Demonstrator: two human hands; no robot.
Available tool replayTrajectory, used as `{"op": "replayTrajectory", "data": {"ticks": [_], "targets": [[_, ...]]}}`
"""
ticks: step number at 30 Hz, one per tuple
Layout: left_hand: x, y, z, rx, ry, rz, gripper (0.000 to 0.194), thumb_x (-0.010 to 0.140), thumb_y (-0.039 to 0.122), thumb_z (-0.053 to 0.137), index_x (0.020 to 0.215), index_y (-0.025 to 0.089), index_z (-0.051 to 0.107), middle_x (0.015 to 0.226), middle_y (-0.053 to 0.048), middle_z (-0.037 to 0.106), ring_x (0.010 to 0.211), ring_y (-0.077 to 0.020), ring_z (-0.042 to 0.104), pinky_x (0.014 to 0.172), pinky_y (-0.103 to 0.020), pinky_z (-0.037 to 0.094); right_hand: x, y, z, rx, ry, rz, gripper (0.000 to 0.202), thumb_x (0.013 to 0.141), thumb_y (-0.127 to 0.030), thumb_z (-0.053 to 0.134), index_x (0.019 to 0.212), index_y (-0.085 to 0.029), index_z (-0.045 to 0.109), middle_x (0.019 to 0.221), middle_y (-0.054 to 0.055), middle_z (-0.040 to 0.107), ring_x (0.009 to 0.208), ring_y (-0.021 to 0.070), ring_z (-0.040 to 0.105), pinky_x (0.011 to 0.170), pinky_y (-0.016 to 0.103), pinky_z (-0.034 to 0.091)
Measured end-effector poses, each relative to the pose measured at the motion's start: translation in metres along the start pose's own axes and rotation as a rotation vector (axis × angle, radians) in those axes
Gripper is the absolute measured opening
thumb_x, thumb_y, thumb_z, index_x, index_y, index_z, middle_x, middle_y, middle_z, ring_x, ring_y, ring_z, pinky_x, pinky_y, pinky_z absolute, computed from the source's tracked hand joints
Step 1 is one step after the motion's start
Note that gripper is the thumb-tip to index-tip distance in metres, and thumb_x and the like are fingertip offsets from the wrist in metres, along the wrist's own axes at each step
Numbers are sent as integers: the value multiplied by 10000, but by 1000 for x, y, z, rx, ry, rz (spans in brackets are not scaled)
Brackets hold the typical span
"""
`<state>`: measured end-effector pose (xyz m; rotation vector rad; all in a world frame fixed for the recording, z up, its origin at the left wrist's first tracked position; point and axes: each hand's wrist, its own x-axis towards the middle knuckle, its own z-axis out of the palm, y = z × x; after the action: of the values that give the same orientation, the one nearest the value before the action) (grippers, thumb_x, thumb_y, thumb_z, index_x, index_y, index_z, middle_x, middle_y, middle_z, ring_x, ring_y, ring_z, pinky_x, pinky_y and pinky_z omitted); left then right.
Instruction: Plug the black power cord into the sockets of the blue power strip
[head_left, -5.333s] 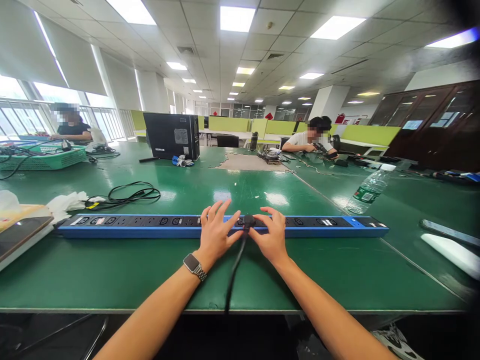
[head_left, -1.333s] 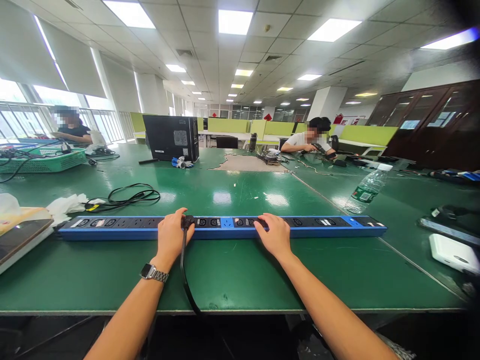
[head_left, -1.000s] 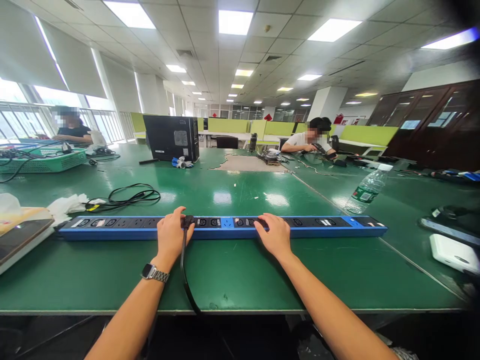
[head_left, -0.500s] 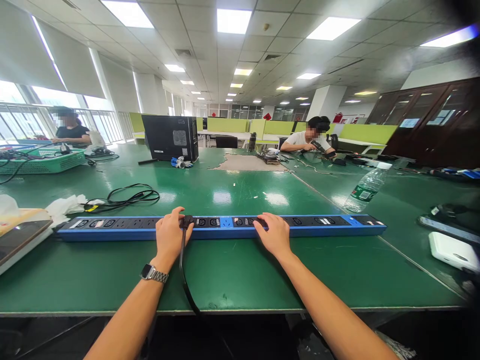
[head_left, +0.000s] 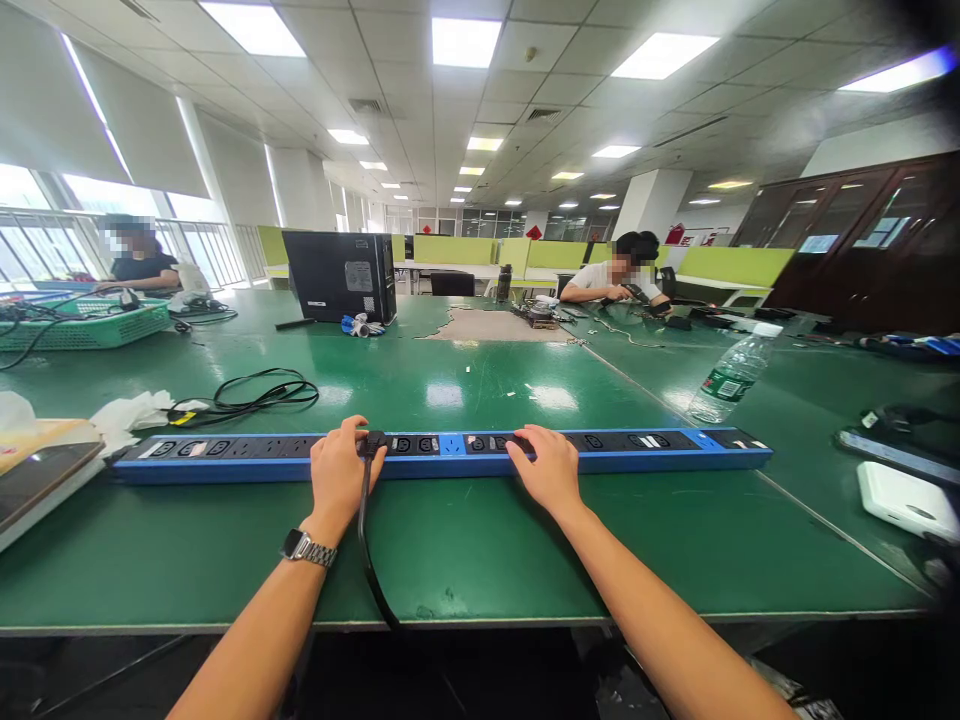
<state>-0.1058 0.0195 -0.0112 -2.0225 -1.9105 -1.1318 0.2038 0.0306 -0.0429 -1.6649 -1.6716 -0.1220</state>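
Observation:
A long blue and black power strip (head_left: 450, 464) lies across the green table. A black plug (head_left: 373, 440) sits on it left of centre, its cable hanging over the table's front edge. My left hand (head_left: 343, 465), below a metal-banded watch (head_left: 308, 548) in reach of the wrist, curls over the strip with its fingers round the plug's left side. My right hand (head_left: 547, 462) rests on the strip right of centre, thumb on the near side and fingers bent over the top, gripping its edge.
A coiled black cable (head_left: 255, 396) and tissues (head_left: 135, 415) lie at left. A water bottle (head_left: 735, 374) stands behind the strip's right end. A white box (head_left: 906, 500) lies right. Farther back are a computer case (head_left: 341, 277), a green basket (head_left: 97, 325) and two people.

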Motion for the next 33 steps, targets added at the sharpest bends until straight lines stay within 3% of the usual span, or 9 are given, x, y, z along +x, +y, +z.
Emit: {"op": "replayTrajectory", "data": {"ticks": [33], "targets": [[1, -7, 7, 14, 72, 41, 293, 792, 318, 682, 993, 216, 494, 929, -56, 693, 915, -263, 652, 892, -411, 438, 1, -3, -3, -10, -18, 14, 290, 898, -413, 523, 1047, -232, 695, 1218, 64, 672, 1176, 254, 548, 1030, 455, 337]]}}
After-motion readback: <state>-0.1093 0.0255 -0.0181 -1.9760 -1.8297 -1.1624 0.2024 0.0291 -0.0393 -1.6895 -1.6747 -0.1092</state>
